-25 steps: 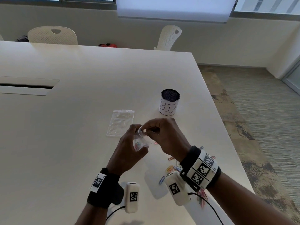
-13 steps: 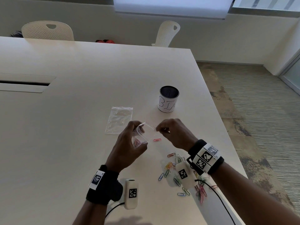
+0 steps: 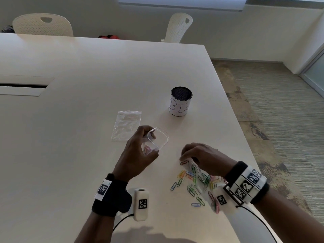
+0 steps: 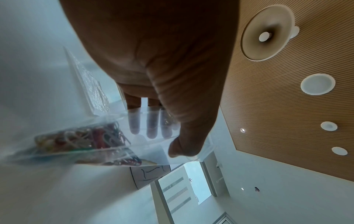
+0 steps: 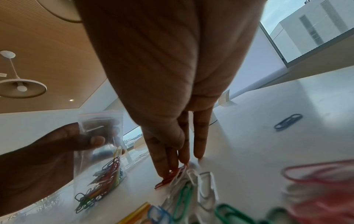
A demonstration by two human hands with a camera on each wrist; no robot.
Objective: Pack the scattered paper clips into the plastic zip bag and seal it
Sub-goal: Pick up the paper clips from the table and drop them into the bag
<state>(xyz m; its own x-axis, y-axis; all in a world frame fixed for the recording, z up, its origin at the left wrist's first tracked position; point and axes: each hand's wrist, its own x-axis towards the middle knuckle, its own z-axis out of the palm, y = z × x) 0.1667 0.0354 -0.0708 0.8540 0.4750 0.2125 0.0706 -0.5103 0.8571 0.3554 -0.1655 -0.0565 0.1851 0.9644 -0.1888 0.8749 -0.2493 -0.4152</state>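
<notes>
Since half a second back the right hand point(image 3: 201, 158) has dropped away from the bag mouth and come down onto the scattered paper clips point(image 3: 194, 183), while the left hand point(image 3: 138, 155) has stayed up holding the zip bag point(image 3: 156, 141). That left hand grips the small clear zip bag off the tabletop point(image 3: 78, 120), thumb on one face and fingers showing through the other, and the mouth gapes open toward 1 o'clock. A bunch of coloured clips point(image 5: 103, 178) sits in the bottom of the bag; the left wrist view shows them bunched up too, though blurry. The right hand is palm down at about 4 o'clock from the bag, fingers stretched out with the tips pressing on a red clip point(image 5: 170, 177) at the 11 o'clock edge of the pile. I can't see it actually pinching anything, so call it flat and touching. The rest of the pile fans out toward 5 o'clock, under and beside the right wrist, in green, blue, yellow, pink and white. A second zip bag point(image 3: 127, 125) lies flat on the tabletop at 11 o'clock from the left hand, near it but apart. A black mesh cup point(image 3: 180, 101) with a white handwritten label stands at 1 o'clock, well apart from both hands.
</notes>
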